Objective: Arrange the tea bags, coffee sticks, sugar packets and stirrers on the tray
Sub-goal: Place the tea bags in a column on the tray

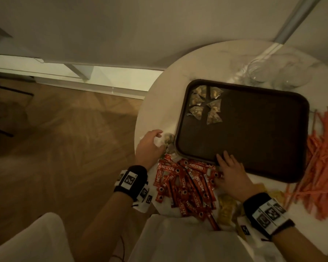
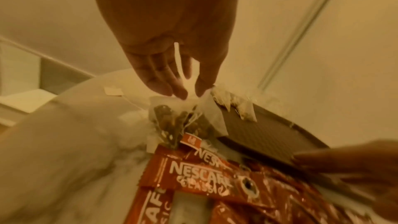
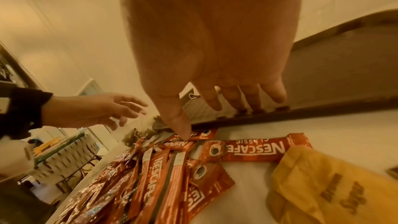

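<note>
A dark brown tray lies on a round white table. Several pyramid tea bags sit in its far left corner. My left hand pinches the white tag of a loose tea bag beside the tray's near left corner. My right hand rests straight fingers on the tray's near rim, thumb on the red coffee sticks. Yellow sugar packets lie by my right wrist. Orange stirrers are heaped right of the tray.
Clear glasses stand behind the tray at the back right. The table's left edge drops to a wooden floor. A woven basket stands off the table to the left. A pale wall runs behind the table.
</note>
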Demonstrator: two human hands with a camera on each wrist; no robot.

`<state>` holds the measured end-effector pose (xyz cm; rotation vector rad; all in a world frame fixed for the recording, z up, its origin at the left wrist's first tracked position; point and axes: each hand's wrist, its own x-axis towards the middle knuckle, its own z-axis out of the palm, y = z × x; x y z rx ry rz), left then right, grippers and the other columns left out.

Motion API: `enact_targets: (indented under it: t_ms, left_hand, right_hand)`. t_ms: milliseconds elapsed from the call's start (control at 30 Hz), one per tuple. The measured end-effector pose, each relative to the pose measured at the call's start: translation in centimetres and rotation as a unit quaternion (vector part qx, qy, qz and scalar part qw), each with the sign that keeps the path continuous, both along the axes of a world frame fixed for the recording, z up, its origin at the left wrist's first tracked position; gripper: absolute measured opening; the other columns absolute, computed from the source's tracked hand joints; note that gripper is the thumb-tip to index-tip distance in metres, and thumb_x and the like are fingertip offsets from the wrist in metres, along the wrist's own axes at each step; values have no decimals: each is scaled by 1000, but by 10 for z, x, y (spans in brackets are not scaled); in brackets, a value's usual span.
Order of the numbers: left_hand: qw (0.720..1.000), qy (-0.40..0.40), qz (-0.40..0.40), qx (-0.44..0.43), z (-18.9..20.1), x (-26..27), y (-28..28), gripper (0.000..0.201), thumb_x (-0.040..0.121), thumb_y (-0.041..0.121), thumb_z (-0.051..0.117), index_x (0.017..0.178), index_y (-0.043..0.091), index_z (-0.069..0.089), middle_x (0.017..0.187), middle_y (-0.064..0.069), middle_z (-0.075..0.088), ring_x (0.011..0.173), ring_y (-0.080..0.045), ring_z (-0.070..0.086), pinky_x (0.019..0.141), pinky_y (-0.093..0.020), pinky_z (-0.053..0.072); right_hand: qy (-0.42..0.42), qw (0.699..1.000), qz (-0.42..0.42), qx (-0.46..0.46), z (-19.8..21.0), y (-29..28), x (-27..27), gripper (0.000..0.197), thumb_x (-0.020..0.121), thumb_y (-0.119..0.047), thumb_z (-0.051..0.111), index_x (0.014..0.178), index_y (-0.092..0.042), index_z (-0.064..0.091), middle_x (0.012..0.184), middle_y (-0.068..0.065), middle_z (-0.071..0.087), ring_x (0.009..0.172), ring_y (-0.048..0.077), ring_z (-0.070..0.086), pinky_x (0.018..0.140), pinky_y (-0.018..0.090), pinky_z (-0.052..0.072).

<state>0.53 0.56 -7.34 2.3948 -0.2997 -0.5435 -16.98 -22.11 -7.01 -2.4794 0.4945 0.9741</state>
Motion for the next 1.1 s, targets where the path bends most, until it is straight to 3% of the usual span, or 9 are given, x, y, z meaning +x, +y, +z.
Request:
enact_targets:
  t_ms: [67, 133, 267, 333, 467, 600, 733, 900, 1100]
  left_hand:
    - [997, -5, -59, 39, -6, 3, -7, 53, 81, 17, 71, 131, 23, 56, 126, 5, 54, 106, -11, 55, 87, -24, 42]
    - [992, 3, -99, 73, -10, 12, -17, 45, 81, 18, 71, 125, 23, 62, 128, 0, 55, 110, -18, 56, 86, -26, 42]
    - [989, -13, -97, 107, -8, 31, -29, 6, 86, 31, 72, 88, 27, 69, 107, 6, 65, 93, -13, 60, 73, -24, 41]
    - [992, -6, -79, 98, -5, 37, -28, 12, 85, 35, 73, 80, 28, 65, 98, 9, 65, 88, -11, 60, 71, -24, 40]
    - [998, 39, -39, 10, 5, 44, -16, 19, 81, 34, 78, 73, 23, 66, 83, 10, 68, 83, -8, 63, 78, -32, 49]
    - [995, 72, -18, -60, 28, 38, -8, 20, 83, 29, 77, 71, 17, 66, 76, 3, 70, 72, -12, 66, 66, -31, 52]
    - [996, 46, -40, -64, 51, 28, -7, 23, 86, 27, 74, 67, 19, 63, 73, 1, 69, 62, -6, 58, 63, -29, 49]
    - [993, 21, -53, -99, 72, 15, -7, 23, 87, 27, 73, 68, 16, 65, 72, 3, 69, 56, -22, 59, 58, -41, 54]
    - [990, 3, -59, -127, 88, 2, -11, 20, 88, 28, 72, 72, 16, 67, 68, 5, 68, 61, -25, 64, 63, -42, 57]
  right_hand:
    - [4, 1000, -2, 5, 1, 3, 1, 83, 98, -43, 51, 158, -21, -1, 165, 11, -7, 152, 31, -1, 121, 49, 6]
    - [2, 1000, -11, 7, 2, 2, 2, 82, 97, -41, 52, 158, -20, 1, 165, 11, -6, 152, 31, 1, 121, 49, 8]
    - [-10, 998, -56, 25, 1, -1, 1, 79, 96, -35, 56, 158, -18, 9, 166, 6, -1, 152, 25, 4, 121, 51, 10]
    - [-17, 996, -76, 35, 1, -2, -1, 76, 97, -33, 56, 157, -17, 12, 166, 4, 0, 152, 23, 5, 121, 52, 9]
    - [-23, 995, -89, 43, 3, -1, -1, 72, 97, -31, 55, 157, -18, 17, 166, 2, 1, 152, 21, 5, 121, 53, 9]
    - [-45, 991, -116, 51, 10, 0, 3, 67, 97, -29, 56, 155, -19, 24, 165, 6, 13, 151, 25, 15, 122, 50, 15]
    - [-120, 975, -157, 97, 25, 10, 14, 58, 95, -18, 59, 149, -14, 39, 153, 8, 37, 139, 22, 37, 116, 35, 31]
    - [-198, 955, -150, 161, 45, 32, 37, 50, 94, -16, 60, 142, -18, 46, 143, -2, 44, 128, 12, 45, 106, 21, 33]
    - [-257, 927, -149, 228, 58, 61, 73, 41, 93, -21, 64, 133, -15, 56, 132, 0, 54, 118, 12, 52, 101, 23, 40]
